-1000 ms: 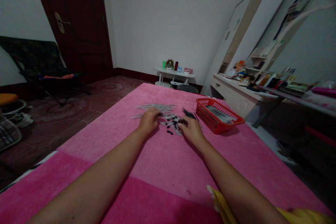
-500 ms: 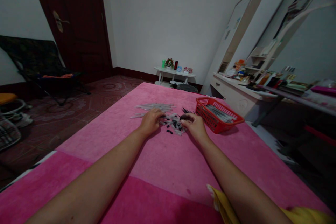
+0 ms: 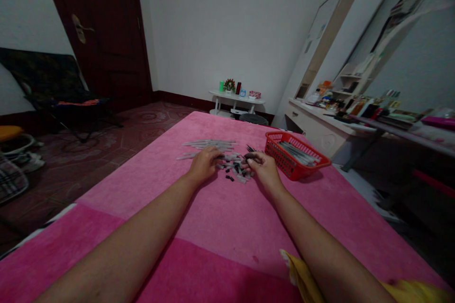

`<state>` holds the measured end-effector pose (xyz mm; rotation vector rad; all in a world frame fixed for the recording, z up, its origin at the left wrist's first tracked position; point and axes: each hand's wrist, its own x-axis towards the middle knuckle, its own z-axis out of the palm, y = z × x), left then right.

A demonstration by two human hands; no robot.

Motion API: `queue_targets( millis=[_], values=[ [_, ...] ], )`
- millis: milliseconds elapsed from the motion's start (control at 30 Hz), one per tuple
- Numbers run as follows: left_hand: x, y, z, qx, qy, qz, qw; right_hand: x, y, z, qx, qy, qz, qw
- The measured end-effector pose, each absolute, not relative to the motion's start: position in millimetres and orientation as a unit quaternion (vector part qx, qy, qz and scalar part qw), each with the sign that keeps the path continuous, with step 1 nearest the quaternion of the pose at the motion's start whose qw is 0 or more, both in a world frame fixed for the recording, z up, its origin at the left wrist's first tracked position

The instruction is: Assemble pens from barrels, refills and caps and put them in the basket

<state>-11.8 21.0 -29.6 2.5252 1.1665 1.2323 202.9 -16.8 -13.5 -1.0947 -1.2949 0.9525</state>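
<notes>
My left hand rests at the left side of a pile of small black and clear pen parts, its fingers curled together. Whatever it may hold is hidden by the fingers. On the other side of the pile, my right hand pinches a small dark piece, too blurred to name exactly. Beyond my left hand lie several pale, slim pen barrels, roughly side by side. Thin black sticks lie just past my right hand. Two loose black bits sit at the pile's near edge.
To the right of my right hand stands a red plastic basket holding several pens. A pink blanket covers the work surface. Farther off are a small white table, a cluttered dresser and a folding chair.
My right hand's fingers have shifted slightly around the dark piece. My left hand stays in nearly the same place, and the basket and barrels have not moved.
</notes>
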Motion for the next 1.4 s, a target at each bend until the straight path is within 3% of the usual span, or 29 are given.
queue_targets(
  millis=[267,467,667,900,1167,1400],
  values=[
    [-12,21,-29,0.831,0.368,0.413,0.051,201,-20,-9,-0.456,-0.552,0.392,0.577],
    [-12,21,-29,0.831,0.373,0.41,0.049,201,-23,-4,-0.427,-0.445,0.524,0.587],
    [-11,20,-28,0.833,0.367,0.411,0.048,202,-23,-1,-0.427,-0.427,0.561,0.566],
    [-12,22,-31,0.832,0.364,0.415,0.05,199,-24,-6,-0.436,-0.466,0.523,0.566],
    [-11,20,-30,0.833,0.37,0.407,0.052,195,-21,-8,-0.471,-0.563,0.36,0.576],
    [-9,19,-31,0.834,0.368,0.408,0.053,195,-20,-9,-0.482,-0.558,0.348,0.579]
  ],
)
